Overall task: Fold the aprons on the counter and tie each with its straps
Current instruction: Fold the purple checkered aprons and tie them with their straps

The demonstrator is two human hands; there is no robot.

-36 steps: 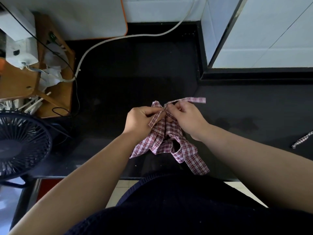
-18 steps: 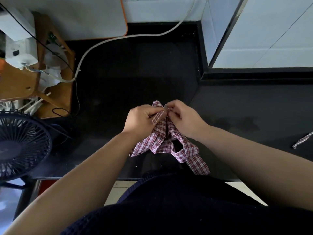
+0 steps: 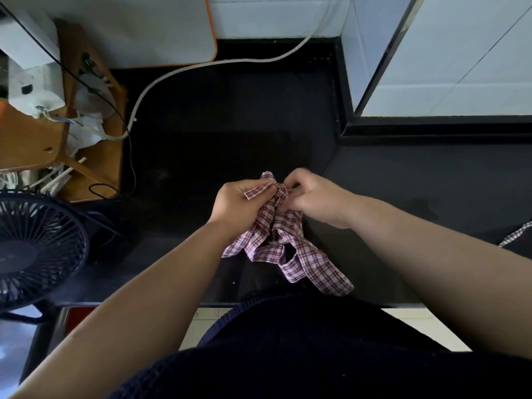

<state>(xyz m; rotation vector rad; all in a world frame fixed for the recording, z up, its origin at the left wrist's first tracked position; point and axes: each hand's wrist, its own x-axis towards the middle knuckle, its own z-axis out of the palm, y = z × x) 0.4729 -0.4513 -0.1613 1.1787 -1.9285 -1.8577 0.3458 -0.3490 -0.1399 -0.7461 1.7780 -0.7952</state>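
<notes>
Both forearms reach in from the front edge of the black counter and meet over its middle, wrists bent so the knuckles face each other. The left hand is curled tight, thumb and fingers pinching the short free end of a checked strap that sticks out flat between them. The right hand is just beside it, its fingers curled in and nipping the bunched top of the red-and-white checked apron where the strap is gathered; that hand is blurred, so exactly which fold it has hold of I cannot tell. The apron is a crumpled bundle lifted at its top by the two hands, the rest spilling down onto the counter toward the front edge, with one loop and a broad tail lying nearest the person's dark knitted top. At the right edge of the counter, well apart from the bundle, the tip of another checked strap shows. Along the left side stands a wooden rack cluttered with white bits and wires, and a dark fan sits at the front left corner. A thick white cable curves along the back edge below a white, orange-rimmed board.
</notes>
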